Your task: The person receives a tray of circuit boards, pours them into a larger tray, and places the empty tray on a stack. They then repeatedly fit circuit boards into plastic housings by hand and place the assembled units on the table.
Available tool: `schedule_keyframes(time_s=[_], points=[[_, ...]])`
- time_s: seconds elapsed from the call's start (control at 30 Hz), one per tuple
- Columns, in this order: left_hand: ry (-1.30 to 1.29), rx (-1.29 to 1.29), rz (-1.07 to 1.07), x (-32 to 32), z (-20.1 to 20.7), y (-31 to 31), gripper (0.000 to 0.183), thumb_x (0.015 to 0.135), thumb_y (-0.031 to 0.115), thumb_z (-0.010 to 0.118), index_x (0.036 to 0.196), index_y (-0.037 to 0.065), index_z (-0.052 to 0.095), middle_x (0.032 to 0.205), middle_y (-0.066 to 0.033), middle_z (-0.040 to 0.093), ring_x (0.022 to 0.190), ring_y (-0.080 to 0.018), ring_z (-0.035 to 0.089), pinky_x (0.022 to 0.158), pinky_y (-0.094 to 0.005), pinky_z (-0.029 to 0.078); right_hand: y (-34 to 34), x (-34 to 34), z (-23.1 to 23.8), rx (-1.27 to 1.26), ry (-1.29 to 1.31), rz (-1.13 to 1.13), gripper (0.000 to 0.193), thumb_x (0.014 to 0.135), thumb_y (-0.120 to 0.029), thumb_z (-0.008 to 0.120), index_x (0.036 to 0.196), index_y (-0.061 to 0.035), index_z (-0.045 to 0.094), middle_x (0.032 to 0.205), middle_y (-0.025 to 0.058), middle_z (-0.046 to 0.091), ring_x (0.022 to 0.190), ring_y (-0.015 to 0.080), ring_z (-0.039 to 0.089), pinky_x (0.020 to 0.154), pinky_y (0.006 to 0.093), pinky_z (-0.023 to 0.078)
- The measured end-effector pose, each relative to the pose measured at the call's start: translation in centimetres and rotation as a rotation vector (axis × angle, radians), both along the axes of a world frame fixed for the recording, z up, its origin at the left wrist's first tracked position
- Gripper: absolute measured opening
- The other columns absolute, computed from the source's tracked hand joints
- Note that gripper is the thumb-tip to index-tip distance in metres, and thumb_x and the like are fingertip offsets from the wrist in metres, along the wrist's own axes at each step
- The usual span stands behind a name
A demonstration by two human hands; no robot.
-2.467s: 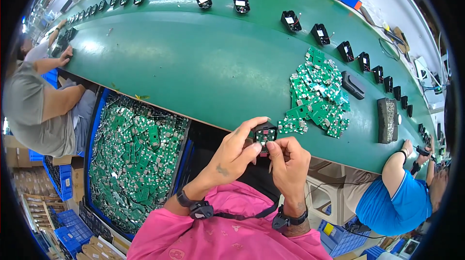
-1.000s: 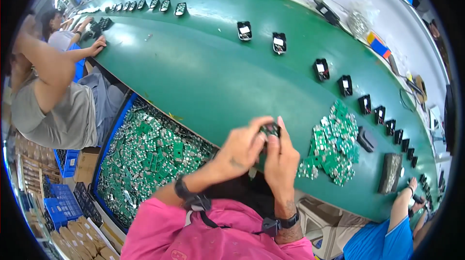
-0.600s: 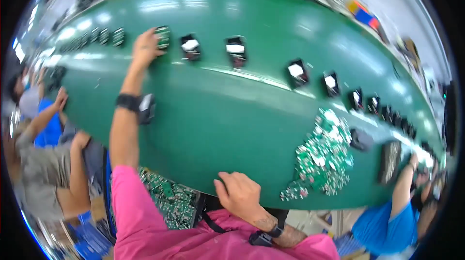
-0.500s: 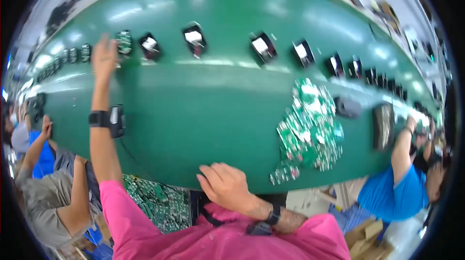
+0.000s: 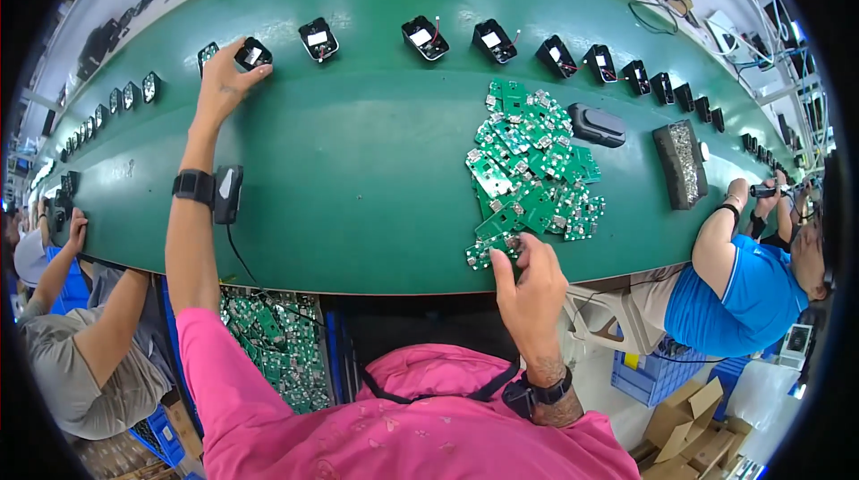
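Note:
My left hand is stretched to the far left row, its thumb and fingers round a small open black plastic housing with a white patch inside. Just left of it, partly behind my fingers, is a housing holding a green circuit board. My right hand is at the near end of a heap of green circuit boards. Its thumb and forefinger are apart, at the edge of the nearest board, which lies on the table.
More black housings line the far side of the green table. A dark oblong case and a dark block stand right of the heap. A corded black device is by my left wrist. Co-workers sit at both sides; a board-filled bin stands below.
My left hand has gone right, from beside the board-filled housing to the empty one. My right hand has moved right and forward from the table edge to the heap. The view has shifted.

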State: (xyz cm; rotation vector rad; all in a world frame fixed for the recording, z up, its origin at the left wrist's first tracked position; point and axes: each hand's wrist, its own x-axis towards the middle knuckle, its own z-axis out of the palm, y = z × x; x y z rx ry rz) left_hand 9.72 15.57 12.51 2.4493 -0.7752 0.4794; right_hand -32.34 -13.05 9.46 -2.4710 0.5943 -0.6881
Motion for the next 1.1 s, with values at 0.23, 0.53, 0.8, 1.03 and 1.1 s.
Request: schedule_keyframes(time_s=[0.23,0.53,0.8,1.03,1.1], points=[[-0.053,0.038,-0.505,-21.4,-1.1,-6.8,0.084,0.068,0.035,0.087,0.138,0.003,0.053,0.126,-0.0172,0.063,0.093,-0.0313,0.068,0.081,-0.0391,0.056,-0.2,0.0,0.5,-0.044,-0.07,0.083,0.028,0.083,-0.009,0.078,0.104,0.0007,0.061,0.084,0.0078,0.059,0.072,0.0175,0.057,0.063,0.0312,0.046],[0.248,-0.147,-0.512,-31.2,1.5,-6.0,0.09,0.074,0.015,0.083,0.152,0.008,0.038,0.138,-0.0203,0.046,0.103,-0.0276,0.062,0.082,-0.0373,0.055,-0.7,-0.2,1.4,0.342,-0.284,0.532,0.036,0.082,0.008,0.071,0.116,-0.0001,0.065,0.087,0.0061,0.067,0.076,0.0133,0.057,0.07,0.0249,0.047],[0.873,-0.688,-0.489,-35.5,-2.0,-5.2,0.029,0.092,0.008,0.07,0.118,-0.003,0.067,0.093,-0.0144,0.072,0.08,-0.0238,0.072,0.072,-0.0313,0.059,4.0,0.6,1.4,0.427,-0.195,0.702,0.031,0.077,0.002,0.077,0.106,-0.0008,0.066,0.082,0.0086,0.068,0.069,0.0174,0.061,0.06,0.0285,0.049],[1.04,-1.029,-0.277,-35.7,-4.0,-5.6,0.023,0.094,0.002,0.065,0.114,-0.008,0.065,0.117,-0.0164,0.063,0.082,-0.0186,0.07,0.069,-0.0279,0.06,3.6,1.5,1.3,0.278,-0.086,0.69,0.012,0.081,0.003,0.073,0.092,0.0011,0.068,0.081,0.0122,0.069,0.068,0.0227,0.066,0.059,0.0307,0.05],[0.895,-1.088,-0.012,-35.1,-4.0,-5.2,0.025,0.094,0.004,0.065,0.116,-0.007,0.063,0.118,-0.0129,0.063,0.083,-0.0151,0.069,0.068,-0.0254,0.057,3.1,2.6,0.7,0.138,-0.169,0.705,0.012,0.082,0.001,0.074,0.093,-0.0001,0.069,0.083,0.0123,0.069,0.068,0.0255,0.067,0.059,0.0325,0.051]])
